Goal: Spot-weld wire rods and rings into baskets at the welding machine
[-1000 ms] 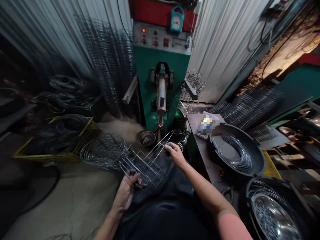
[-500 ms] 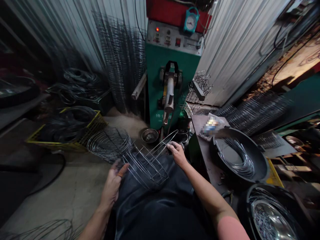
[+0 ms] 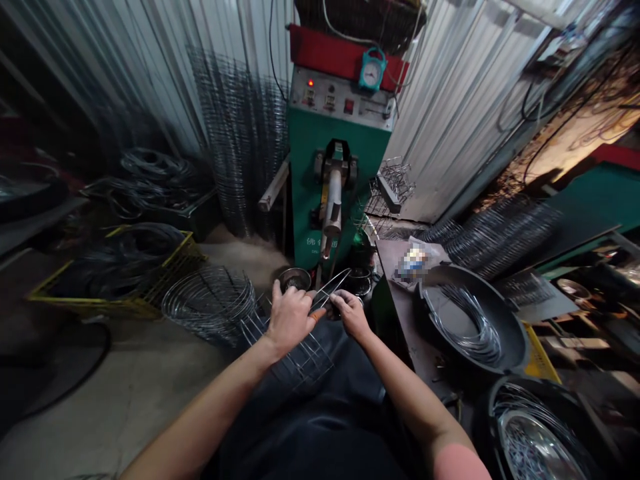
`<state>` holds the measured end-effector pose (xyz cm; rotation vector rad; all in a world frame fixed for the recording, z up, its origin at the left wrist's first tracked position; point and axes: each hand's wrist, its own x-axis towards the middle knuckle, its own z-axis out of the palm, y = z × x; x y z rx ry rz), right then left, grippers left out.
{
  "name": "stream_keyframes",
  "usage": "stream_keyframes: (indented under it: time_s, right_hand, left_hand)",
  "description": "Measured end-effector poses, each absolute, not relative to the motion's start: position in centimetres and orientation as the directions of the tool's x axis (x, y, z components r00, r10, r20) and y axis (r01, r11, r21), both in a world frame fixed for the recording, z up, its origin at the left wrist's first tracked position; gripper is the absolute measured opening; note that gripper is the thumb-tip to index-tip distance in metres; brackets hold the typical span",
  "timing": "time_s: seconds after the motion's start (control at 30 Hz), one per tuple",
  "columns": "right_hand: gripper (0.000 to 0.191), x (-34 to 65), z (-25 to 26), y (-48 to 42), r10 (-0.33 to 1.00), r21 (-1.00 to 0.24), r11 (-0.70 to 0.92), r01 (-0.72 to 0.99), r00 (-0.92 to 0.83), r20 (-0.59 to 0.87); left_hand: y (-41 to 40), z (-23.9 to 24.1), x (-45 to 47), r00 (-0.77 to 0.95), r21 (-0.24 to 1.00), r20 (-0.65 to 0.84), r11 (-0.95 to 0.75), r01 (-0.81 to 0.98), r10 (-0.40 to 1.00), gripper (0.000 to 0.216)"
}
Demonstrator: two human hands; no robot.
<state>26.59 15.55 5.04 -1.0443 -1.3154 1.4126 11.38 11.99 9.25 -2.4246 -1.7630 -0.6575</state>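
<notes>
The left hand point(image 3: 290, 323) closes around rods of a wire basket frame point(image 3: 300, 367), and the right hand point(image 3: 351, 315) pinches its upper wires, at six o'clock. At twelve o'clock, a green spot welder point(image 3: 320, 200) shows characters beginning 佛.

On the green front of the machine point(image 3: 304, 180), low down, white characters start with a legible 佛; those after it are too small and soft to make out, as is the tiny line beneath. The pale control panel point(image 3: 340, 101) has small labels by its switches, none readable. The teal clock's dial point(image 3: 372, 71) shows marks but no clear numerals. The printed packet point(image 3: 413, 262) on the bench is blurred out
</notes>
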Motion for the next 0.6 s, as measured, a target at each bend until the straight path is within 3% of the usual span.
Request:
stream_keyframes:
  time_s: [0.33,0.6]
  right_hand:
    - [0.031,26.6,4.5,18.9,0.977,-0.982,-0.061,-0.179,-0.211,-0.022]
    - [0.031,26.3,4.0,21.4,0.987,-0.984,-0.059,-0.169,-0.155,-0.033]
  left_hand:
    - [15.5,9.9,11.6,0.273,0.186,0.345,-0.35,0.918,0.898,0.031]
    - [18.3,9.5,12.0,0.271,0.238,0.304,-0.349,0.906,0.913,0.026]
